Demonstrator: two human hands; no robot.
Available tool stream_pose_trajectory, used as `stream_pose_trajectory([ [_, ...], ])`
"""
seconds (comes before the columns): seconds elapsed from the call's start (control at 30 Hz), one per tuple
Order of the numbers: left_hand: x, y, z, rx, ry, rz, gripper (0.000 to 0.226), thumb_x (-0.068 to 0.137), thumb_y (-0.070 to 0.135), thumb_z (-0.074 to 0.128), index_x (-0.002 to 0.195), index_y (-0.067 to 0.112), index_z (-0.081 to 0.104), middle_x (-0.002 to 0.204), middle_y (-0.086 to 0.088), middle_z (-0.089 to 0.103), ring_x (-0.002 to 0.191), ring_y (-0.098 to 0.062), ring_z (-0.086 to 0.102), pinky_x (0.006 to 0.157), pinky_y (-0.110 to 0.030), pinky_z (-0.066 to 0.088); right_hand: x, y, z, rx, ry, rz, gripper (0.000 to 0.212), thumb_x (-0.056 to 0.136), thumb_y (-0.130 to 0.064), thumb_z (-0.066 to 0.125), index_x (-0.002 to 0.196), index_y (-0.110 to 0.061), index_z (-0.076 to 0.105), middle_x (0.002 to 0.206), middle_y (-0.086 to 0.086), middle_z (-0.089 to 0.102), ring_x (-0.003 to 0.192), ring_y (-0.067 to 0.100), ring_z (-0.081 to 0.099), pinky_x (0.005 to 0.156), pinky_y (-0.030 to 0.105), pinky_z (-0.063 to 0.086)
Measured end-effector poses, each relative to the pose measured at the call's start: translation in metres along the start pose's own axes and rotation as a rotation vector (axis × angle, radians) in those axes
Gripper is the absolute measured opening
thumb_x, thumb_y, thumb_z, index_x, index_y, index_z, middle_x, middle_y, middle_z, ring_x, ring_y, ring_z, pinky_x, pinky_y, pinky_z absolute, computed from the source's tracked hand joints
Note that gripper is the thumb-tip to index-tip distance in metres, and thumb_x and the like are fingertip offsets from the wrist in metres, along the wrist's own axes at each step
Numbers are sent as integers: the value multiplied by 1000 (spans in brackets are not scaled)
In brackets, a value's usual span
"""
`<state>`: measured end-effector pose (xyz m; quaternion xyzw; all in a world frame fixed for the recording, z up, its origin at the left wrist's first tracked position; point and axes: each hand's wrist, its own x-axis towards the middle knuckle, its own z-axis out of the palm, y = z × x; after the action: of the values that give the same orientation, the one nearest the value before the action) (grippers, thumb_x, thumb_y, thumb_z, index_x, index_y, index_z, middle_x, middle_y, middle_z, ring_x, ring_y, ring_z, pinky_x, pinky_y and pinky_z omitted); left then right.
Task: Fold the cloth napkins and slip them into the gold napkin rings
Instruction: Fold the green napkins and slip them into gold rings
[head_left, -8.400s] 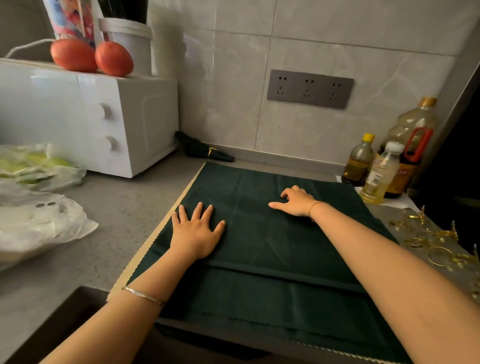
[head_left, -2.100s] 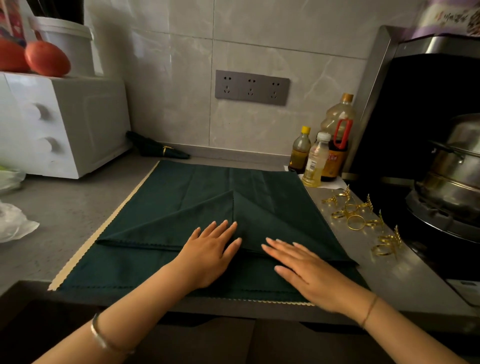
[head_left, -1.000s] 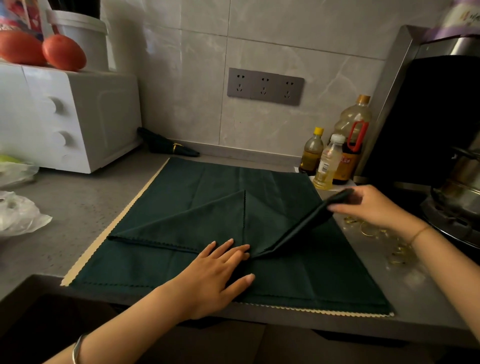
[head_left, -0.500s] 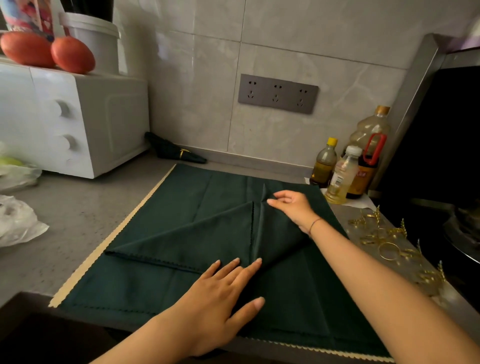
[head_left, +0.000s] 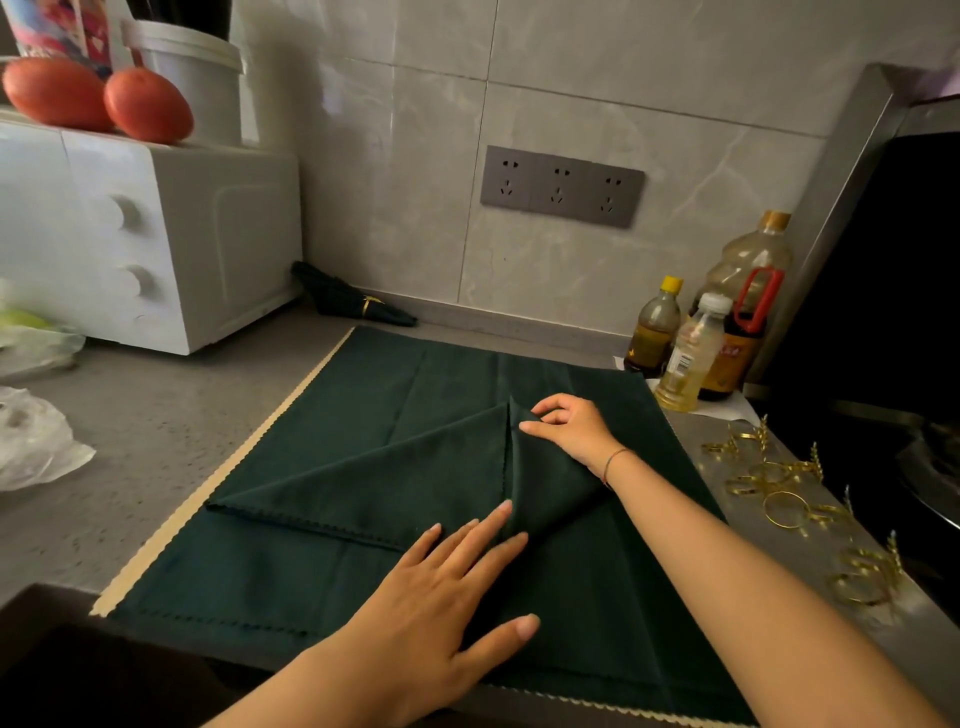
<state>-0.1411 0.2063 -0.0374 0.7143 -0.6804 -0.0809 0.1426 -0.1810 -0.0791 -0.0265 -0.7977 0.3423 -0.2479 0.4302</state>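
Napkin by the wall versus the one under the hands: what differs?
The napkin by the wall is bundled narrow inside a gold ring; the spread napkin has no ring and is half folded. Nobody touches the first; the left hand presses the second, the right hand pinches it. Both are dark green.

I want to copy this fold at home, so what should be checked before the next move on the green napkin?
1. Left hand flat, pinning the napkin: ok.
2. Right hand pinches the folded-in corner: ok.
3. Both flaps meet at the centre line: ok.
4. Right flap's crease flat: cannot tell, forearm covers it.
5. Gold rings beside the napkin: ok.
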Motion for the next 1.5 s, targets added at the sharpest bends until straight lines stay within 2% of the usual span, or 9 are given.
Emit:
stream_pose_trajectory([
  [0.13,0,2,-2,-13,30,-25,71,88,71,12,148,43,-12,151,30,3,142,6,-8,116,-21,-11,1,-4,0,-3,-35,10,28,76,-16,77,100,-9,63,84,3,67,79,12,63,65,16,48],
  [0.3,3,0,5,90,79,-17,85,81,77,3,153,31,7,154,23,3,142,6,1,117,-22,-9,-1,-2,6,-67,42,-11,26,77,-17,76,97,-10,62,80,2,66,78,15,63,81,32,54],
  [0.4,3,1,2,129,52,-19,82,84,75,11,153,30,7,157,22,-7,144,0,-4,115,-21,-10,-7,-13,0,-129,103,-85,27,86,-24,67,110,-13,60,103,0,62,92,17,59,82,28,49],
  [0.5,4,3,-2,172,40,-25,85,84,76,11,153,26,9,159,17,0,146,-4,-3,115,-22,-7,-39,-31,-15,-185,51,-211,28,97,-26,49,122,-17,59,122,-4,58,110,9,53,89,20,41],
  [0.67,3,3,-1,194,54,-12,93,78,79,5,153,23,14,159,14,4,146,-7,2,115,-24,-5,-128,-20,-31,-468,-259,-267,41,101,-41,27,139,-36,38,144,-26,29,136,-8,18,112,18,13],
  [0.83,8,2,-6,195,69,-2,92,78,79,4,150,24,22,159,16,3,146,-8,7,116,-23,3,-160,-5,-29,-620,-444,-239,47,98,-50,16,145,-48,10,150,-32,-5,137,-11,-15,112,19,-10],
  [1.03,7,7,-2,162,13,-28,87,78,78,9,151,34,-4,158,18,-1,146,-7,-4,114,-21,-7,-162,-1,-27,-725,-460,-244,48,97,-52,15,145,-50,8,153,-27,-4,139,-6,-16,118,31,-11],
  [1.3,5,10,2,167,-26,-61,89,77,80,7,151,33,-7,157,17,-12,145,-6,-13,115,-25,-12,-161,0,-28,-772,-495,-268,47,98,-52,13,144,-52,4,152,-29,-9,137,-10,-18,113,29,-17],
  [1.5,3,11,0,154,-37,-68,91,76,80,7,152,31,-4,157,17,-9,145,-6,-11,116,-26,-11,-137,17,-48,-819,-377,-133,52,100,-48,12,149,-35,0,156,-20,-6,137,-8,-13,115,28,-15],
])
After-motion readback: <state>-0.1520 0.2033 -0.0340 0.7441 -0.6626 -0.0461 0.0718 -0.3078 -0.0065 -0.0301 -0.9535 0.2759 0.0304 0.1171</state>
